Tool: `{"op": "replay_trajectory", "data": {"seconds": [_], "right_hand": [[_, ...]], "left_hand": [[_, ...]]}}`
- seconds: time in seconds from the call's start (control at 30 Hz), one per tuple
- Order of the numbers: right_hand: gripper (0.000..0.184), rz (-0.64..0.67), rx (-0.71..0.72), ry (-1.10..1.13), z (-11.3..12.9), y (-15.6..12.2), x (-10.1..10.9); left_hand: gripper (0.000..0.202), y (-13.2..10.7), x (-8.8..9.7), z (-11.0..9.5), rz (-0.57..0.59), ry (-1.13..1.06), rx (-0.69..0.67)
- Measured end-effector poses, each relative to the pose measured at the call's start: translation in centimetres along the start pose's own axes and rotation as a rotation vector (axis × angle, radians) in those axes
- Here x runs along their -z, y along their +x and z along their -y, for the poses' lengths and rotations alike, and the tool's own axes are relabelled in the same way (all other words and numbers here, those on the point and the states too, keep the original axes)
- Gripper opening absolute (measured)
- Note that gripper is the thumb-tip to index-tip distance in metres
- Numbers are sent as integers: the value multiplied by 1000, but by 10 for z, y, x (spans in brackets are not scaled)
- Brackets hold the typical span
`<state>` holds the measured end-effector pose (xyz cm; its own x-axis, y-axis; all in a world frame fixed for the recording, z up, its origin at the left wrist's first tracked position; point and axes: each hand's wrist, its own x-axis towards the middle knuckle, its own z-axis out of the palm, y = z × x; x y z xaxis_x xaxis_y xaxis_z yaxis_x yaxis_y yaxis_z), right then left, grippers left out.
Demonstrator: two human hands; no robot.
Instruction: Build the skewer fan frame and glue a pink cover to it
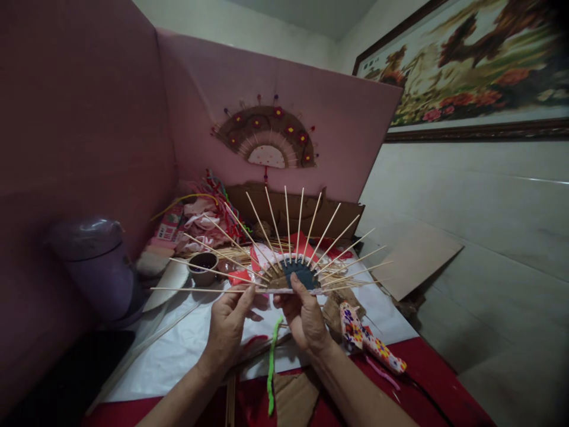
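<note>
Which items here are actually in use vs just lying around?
In use: stick fan frame, held at its base by left hand and right hand.

Lying about: finished fan on the pink board, brown bowl, green pipe cleaner, floral glue gun, purple jar.

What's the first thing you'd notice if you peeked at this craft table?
A half-made fan of skewers spreads out at the centre, gripped by the left hand and right hand. A finished brown fan hangs on the pink board behind.
</note>
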<state>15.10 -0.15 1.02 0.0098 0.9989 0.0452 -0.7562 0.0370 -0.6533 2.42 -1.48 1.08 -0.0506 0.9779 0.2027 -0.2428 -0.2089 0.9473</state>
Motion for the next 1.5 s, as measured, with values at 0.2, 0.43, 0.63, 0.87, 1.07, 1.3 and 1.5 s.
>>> {"op": "replay_trajectory", "data": {"seconds": [0.2, 0.43, 0.63, 0.87, 1.07, 1.3, 1.5], "right_hand": [[17, 17, -4, 0, 0, 0, 0], [21, 31, -11, -7, 0, 0, 0], [21, 35, -10, -6, 0, 1, 1], [18, 0, -34, 58, -1, 1, 1], [21, 18, -40, 56, -1, -1, 1], [13, 14, 29, 60, -4, 2, 3], [17, 18, 40, 38, -7, 3, 6]], "left_hand": [[24, 0, 0, -1, -1, 8, 3], [23, 0, 0, 1, 1, 9, -9], [23, 0, 1, 1, -4, 1, -5], [23, 0, 0, -1, -4, 21, 13], [24, 0, 0, -1, 8, 24, 8], [23, -1, 0, 0, 2, 34, -7], [23, -2, 0, 1, 11, 26, -11]]}}
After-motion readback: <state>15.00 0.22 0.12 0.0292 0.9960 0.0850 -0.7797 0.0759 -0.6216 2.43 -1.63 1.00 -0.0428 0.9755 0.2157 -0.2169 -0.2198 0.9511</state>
